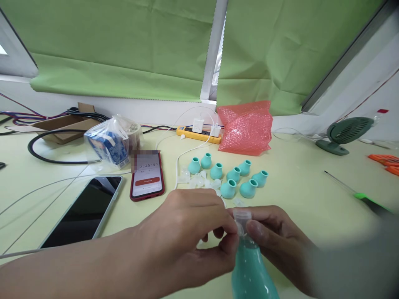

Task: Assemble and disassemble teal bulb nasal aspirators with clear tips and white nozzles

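Both my hands meet low in the picture over a teal rubber bulb (252, 270) with a small clear plastic cap (242, 216) at its top. My left hand (187, 232) pinches the bulb's neck with thumb and fingers. My right hand (280, 241) grips the bulb from the right, its thumb pressed against the clear cap. Just beyond the hands, several small teal bulbs (229, 187) stand on the pale green table (296, 182), next to a heap of small clear plastic pieces (199, 179).
A dark phone (84, 211) lies at the left, with a red-cased phone (147, 176) showing a timer beside it. Behind are a bagged blue carton (109, 143), a yellow power strip (199, 133), pink bubble wrap (246, 126), a green fan (346, 133) and a green-handled screwdriver (361, 194).
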A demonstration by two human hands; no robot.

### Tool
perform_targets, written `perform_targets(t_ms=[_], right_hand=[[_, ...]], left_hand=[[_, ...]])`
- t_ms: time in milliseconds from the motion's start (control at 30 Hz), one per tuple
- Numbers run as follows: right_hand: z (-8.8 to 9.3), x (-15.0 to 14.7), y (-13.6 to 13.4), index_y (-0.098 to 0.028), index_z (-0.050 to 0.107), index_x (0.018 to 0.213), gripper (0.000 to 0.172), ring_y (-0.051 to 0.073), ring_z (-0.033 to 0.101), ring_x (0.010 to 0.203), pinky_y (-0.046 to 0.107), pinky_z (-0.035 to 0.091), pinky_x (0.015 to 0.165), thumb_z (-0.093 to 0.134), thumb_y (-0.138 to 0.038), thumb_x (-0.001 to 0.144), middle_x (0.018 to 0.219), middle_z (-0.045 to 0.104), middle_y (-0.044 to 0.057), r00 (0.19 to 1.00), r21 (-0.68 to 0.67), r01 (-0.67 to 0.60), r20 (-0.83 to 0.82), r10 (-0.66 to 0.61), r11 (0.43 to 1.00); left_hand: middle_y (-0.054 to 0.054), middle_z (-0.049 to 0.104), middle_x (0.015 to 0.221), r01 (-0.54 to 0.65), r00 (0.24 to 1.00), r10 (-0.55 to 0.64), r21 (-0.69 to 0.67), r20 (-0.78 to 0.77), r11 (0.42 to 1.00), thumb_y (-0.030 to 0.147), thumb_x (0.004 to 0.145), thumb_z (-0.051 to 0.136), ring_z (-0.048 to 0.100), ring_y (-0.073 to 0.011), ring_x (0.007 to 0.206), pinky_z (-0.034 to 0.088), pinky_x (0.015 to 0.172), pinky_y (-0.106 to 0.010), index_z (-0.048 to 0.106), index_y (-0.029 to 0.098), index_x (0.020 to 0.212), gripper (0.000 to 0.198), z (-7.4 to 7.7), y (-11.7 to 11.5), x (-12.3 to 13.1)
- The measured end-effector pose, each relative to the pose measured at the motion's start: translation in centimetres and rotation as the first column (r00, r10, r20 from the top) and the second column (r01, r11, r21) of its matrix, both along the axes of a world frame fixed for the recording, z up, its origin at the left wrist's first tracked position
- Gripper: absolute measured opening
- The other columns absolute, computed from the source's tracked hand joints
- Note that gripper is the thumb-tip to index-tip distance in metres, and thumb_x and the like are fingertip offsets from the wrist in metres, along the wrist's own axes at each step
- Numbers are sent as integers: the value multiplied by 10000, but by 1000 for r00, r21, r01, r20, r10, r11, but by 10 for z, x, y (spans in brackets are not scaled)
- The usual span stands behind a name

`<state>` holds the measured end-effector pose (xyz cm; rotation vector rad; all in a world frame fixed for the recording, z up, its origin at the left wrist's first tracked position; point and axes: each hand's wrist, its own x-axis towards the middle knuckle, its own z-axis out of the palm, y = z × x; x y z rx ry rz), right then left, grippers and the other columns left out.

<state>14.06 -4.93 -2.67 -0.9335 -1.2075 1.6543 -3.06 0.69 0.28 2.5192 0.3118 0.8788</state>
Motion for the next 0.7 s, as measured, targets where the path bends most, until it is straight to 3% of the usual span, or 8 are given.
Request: perform_targets(t_ms=[467,700], right_hand=[[4,2,2,-159,631,865,236,99,485,685,227,379,641,465,-312,799,720,551,26,997,-61,-79,-17,78,995],[5,1,2,-149,634,829,240,106,476,650,242,386,617,484,-329,781,724,551,39,998,-36,-69,-10,69,997]], left_hand=[[59,477,478,-55,998,53,-246,-15,968,87,603,538,422,-30,421,361,400,-117,531,150,552,81,-4,0,4],[55,489,474,-58,998,59,-252,-5,966,81,587,576,424,-28,421,364,405,-118,545,139,547,77,-1,0,2]])
